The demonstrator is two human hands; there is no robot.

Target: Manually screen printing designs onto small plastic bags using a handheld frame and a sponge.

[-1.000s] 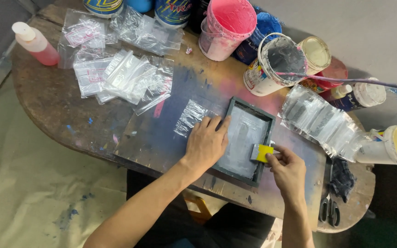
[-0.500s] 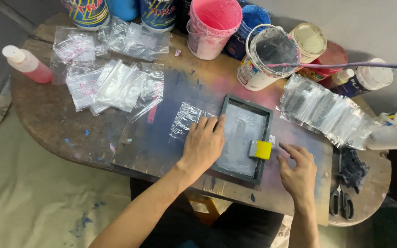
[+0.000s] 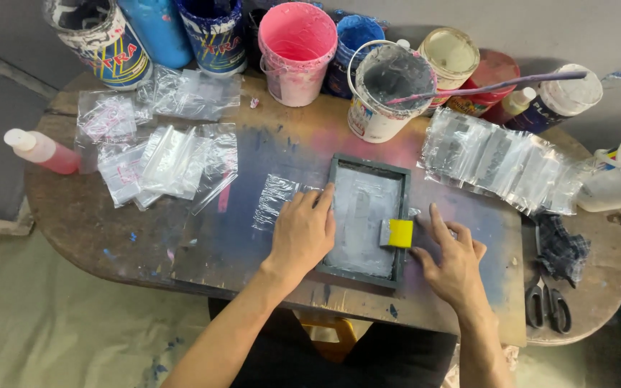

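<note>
1. Since half a second ago: right hand point(image 3: 454, 260) slid off the small yellow squeegee block point(image 3: 399, 233), now lying alone on the mesh.
2. Small dark-framed rectangular printing screen point(image 3: 365, 215) flat on the stained wooden table point(image 3: 80, 215), at 6 o'clock from the grey-smeared white paint bucket point(image 3: 386, 90).
3. Best done by keeping firm, even pressure on the frame, no sliding over the clear plastic bag point(image 3: 273, 201) at its 9 o'clock.
4. Left hand point(image 3: 302, 233): spread flat, palm down, pressing the frame's left edge.
5. Right hand: fingers splayed, resting empty at the squeegee's 3 o'clock, wrist angled inward.
</note>
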